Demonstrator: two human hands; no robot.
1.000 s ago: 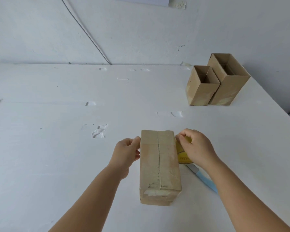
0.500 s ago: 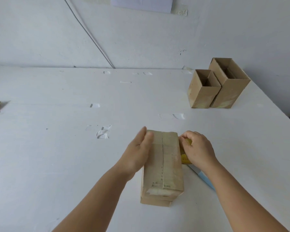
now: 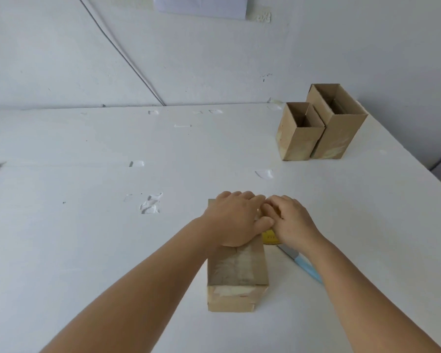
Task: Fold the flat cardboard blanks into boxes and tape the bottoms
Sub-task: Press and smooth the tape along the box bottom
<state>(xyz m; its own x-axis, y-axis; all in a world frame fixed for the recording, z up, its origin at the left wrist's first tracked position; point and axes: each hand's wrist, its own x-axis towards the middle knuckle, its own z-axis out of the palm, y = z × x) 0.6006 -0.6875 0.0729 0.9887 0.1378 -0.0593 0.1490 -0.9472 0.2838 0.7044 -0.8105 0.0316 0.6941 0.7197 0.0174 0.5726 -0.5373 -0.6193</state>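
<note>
A cardboard box (image 3: 237,271) lies on the white table (image 3: 87,238) in front of me, its closed flaps facing up with clear tape along the seam and over the near end. My left hand (image 3: 233,217) lies flat on the far part of that taped face, fingers straight, pressing down. My right hand (image 3: 290,222) is at the box's far right corner, fingers curled round a yellow tape roll (image 3: 270,237) that shows only partly beneath it. The fingertips of both hands meet over the box's far right edge.
A blue-handled knife (image 3: 306,266) lies on the table right of the box. Two upright open boxes, a small one (image 3: 298,138) and a taller one (image 3: 339,128), stand at the back right. Tape scraps (image 3: 150,206) are stuck to the table left of centre.
My left hand moved from the box's left side onto its top face and now presses flat near the far end. My right hand stayed at the far right corner with the tape roll.
</note>
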